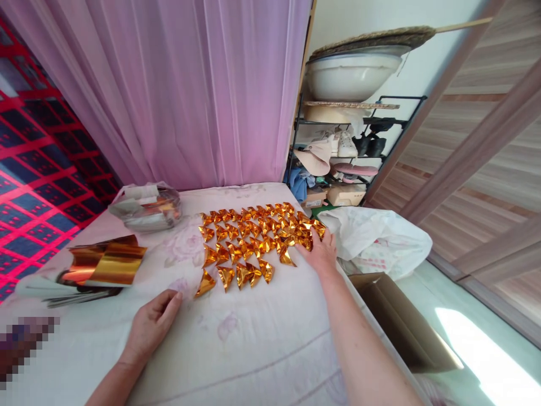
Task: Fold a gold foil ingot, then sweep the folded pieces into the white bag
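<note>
Rows of small folded gold foil ingots (253, 231) lie on a pale floral cloth (236, 349), packed closer together toward the right end. My right hand (320, 251) rests over the right end of the rows, fingers apart and touching the foil ingots there; its fingertips partly cover them. Below the left end of the rows, my left hand (153, 322) lies on the cloth with its fingers curled in and its thumb against them. Nothing shows in it. To its upper left is a stack of flat gold foil sheets (116, 262).
A clear plastic bag (147, 208) of papers sits at the back left. Beyond the right edge are a white plastic bag (380, 237) and an open cardboard box (393, 316). A shoe rack (338, 155) with a white basin (353, 76) on top stands behind. Purple curtains (203, 96) hang at the back.
</note>
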A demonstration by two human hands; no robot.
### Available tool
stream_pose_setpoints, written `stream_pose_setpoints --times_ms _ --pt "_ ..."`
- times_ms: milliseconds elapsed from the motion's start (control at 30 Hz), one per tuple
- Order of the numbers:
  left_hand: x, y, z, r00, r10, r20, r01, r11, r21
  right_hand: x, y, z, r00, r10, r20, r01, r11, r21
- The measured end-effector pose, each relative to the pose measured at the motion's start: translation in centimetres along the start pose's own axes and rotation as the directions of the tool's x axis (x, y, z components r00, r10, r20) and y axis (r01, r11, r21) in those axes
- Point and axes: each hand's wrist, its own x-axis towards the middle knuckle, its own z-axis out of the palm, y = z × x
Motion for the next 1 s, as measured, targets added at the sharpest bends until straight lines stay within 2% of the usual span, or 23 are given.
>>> stream_pose_setpoints --times_ms 133,267,333,400,433,500,533,600,700,733,800,867,933,1000 --pt "-0.1 0.1 0.0 1.0 0.0 0.012 0.0 1.0 -0.031 2.2 -0.4 -0.3 0.999 0.02 -0.031 -0.019 1.0 0.009" --pt "-0.1 0.0 0.0 1.0 0.0 0.017 0.001 0.998 -0.062 2.4 -1.7 -1.2 0.995 0.027 -0.095 -0.024 0.999 0.029" --pt "-0.2 -0.3 0.1 1.0 0.007 0.019 -0.006 0.998 -0.058 1.4 -3.0 -1.4 0.984 -0.055 -0.172 0.066 0.996 0.056" --pt "-0.2 -0.8 0.2 1.0 0.018 0.02 -0.017 0.999 -0.043 -0.5 -4.9 -1.4 0.945 -0.217 -0.244 0.246 0.965 0.095" --pt "-0.2 -1.0 0.4 0.999 0.026 0.019 -0.026 0.999 -0.028 -1.9 -6.1 -1.3 0.907 -0.33 -0.262 0.369 0.923 0.112" --pt "-0.2 -1.4 0.7 0.999 0.051 0.008 -0.051 0.998 0.021 -5.1 -8.9 -1.4 0.79 -0.556 -0.258 0.601 0.787 0.142" --pt "-0.2 -1.5 0.9 0.997 0.084 -0.001 -0.083 0.995 0.063 -6.9 -10.4 -1.5 0.736 -0.63 -0.248 0.673 0.721 0.164" --pt "-0.1 -1.6 1.1 0.977 0.214 -0.006 -0.209 0.963 0.171 -10.1 -13.2 -1.7 0.629 -0.749 -0.207 0.777 0.595 0.204" --pt "0.2 -1.7 1.4 0.904 0.425 0.054 -0.422 0.863 0.276 -13.3 -16.4 -1.9 0.466 -0.88 -0.093 0.87 0.436 0.228" --pt "0.3 -1.9 1.4 0.892 0.45 0.046 -0.444 0.851 0.281 -13.8 -17.2 -1.7 0.441 -0.895 -0.065 0.881 0.418 0.22" --pt "0.4 -2.3 1.4 0.904 0.427 -0.031 -0.403 0.873 0.276 -13.8 -18.0 -1.2 0.427 -0.904 -0.021 0.887 0.414 0.203" --pt "0.5 -2.7 1.4 0.926 0.356 -0.121 -0.317 0.912 0.26 -13.2 -18.0 -0.6 0.458 -0.889 -0.01 0.874 0.448 0.187" --pt "0.5 -3.0 1.4 0.942 0.306 -0.136 -0.265 0.93 0.256 -12.1 -17.4 -0.2 0.487 -0.873 -0.022 0.863 0.477 0.169" --pt "0.5 -3.1 1.4 0.951 0.29 -0.107 -0.254 0.931 0.264 -10.9 -16.2 -0.1 0.487 -0.872 -0.042 0.866 0.476 0.152"
